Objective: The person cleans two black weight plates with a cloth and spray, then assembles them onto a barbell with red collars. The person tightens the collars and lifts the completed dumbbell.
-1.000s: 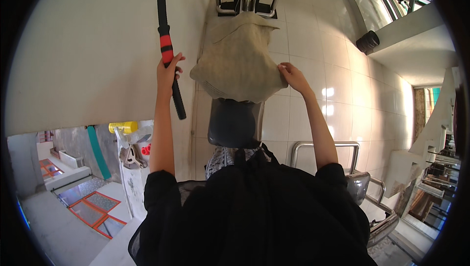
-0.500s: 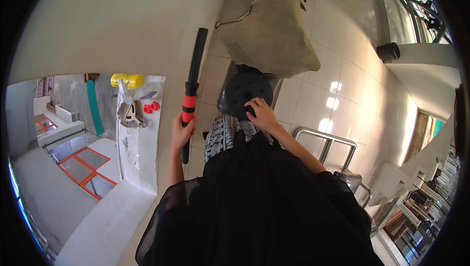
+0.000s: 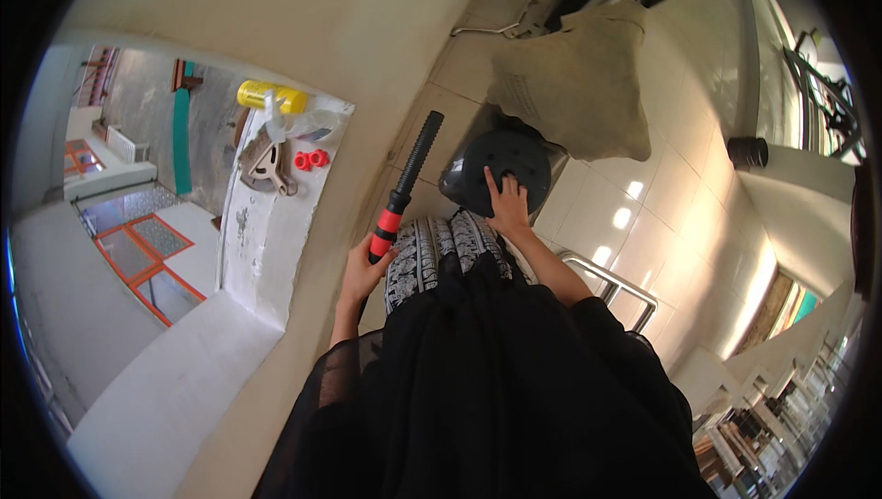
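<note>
My left hand (image 3: pixel 366 267) is wrapped round the lower part of a black threaded dumbbell bar (image 3: pixel 415 164) with a red and black grip. The bar slants up and away to the right, its lower end hidden by my hand and black clothing. My right hand (image 3: pixel 511 209) has its fingers spread, with fingertips touching a round black disc-like top (image 3: pixel 478 164). Several small holes show in that top; what supports it is partly hidden. Two red dumbbell nuts (image 3: pixel 311 160) lie on the white ledge (image 3: pixel 308 223) to the left.
A yellow container (image 3: pixel 272 97), clear plastic (image 3: pixel 317 122) and a greyish metal tool (image 3: pixel 266 168) sit on the ledge near an opening. Beige cloth (image 3: pixel 574 76) drapes ahead. A tubular metal frame (image 3: pixel 611 283) stands on the right, over the tiled floor (image 3: pixel 634 177).
The view has swung left, shifting the scene rightward. My left hand keeps the bar, which tilts more to the right. My right hand's fingers have spread out on the black top.
</note>
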`<state>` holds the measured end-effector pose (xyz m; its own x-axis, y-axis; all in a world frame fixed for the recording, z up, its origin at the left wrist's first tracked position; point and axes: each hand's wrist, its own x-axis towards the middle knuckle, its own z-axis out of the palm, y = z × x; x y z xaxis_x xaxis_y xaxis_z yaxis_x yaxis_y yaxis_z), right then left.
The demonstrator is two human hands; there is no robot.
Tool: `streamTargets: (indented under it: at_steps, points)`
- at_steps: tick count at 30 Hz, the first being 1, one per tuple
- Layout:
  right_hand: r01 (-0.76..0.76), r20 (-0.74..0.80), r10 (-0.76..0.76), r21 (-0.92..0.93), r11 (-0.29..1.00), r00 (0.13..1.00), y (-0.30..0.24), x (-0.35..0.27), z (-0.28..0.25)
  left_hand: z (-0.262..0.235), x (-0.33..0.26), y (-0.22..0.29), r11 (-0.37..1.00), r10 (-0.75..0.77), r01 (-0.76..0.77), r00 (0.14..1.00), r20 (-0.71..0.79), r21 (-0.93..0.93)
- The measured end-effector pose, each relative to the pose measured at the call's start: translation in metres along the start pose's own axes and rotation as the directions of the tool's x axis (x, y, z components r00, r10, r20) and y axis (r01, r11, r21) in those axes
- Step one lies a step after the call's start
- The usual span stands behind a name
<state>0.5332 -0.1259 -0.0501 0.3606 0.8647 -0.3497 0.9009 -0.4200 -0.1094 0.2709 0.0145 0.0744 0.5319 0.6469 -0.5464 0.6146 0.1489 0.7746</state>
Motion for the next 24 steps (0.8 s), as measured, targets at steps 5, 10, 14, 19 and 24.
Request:
streamTargets:
  at_steps: [5,10,14,19,24]
  points:
    - [0.039,0.006,-0.039,0.030,0.999,0.999,0.003,0.000,-0.006,-0.025,-0.035,-0.023,0.995,-0.104,0.104,0.991,-0.078,-0.007]
    - [0.074,0.036,-0.076,0.051,0.996,0.996,-0.007,-0.006,-0.035,-0.066,-0.081,-0.059,0.988,-0.146,0.139,0.982,-0.122,-0.065]
    - [0.052,0.172,-0.133,0.409,0.911,0.976,-0.007,-0.008,-0.075,-0.111,-0.113,-0.092,0.988,-0.134,0.125,0.986,-0.099,-0.089]
    - [-0.168,0.276,-0.238,0.904,0.392,0.931,-0.046,-0.026,-0.139,-0.152,-0.134,-0.070,0.982,-0.020,0.030,0.998,-0.058,0.187]
    - [-0.205,0.252,-0.263,0.960,0.193,0.931,-0.092,-0.041,-0.160,-0.162,-0.131,-0.064,0.976,0.039,-0.049,0.998,0.047,0.211]
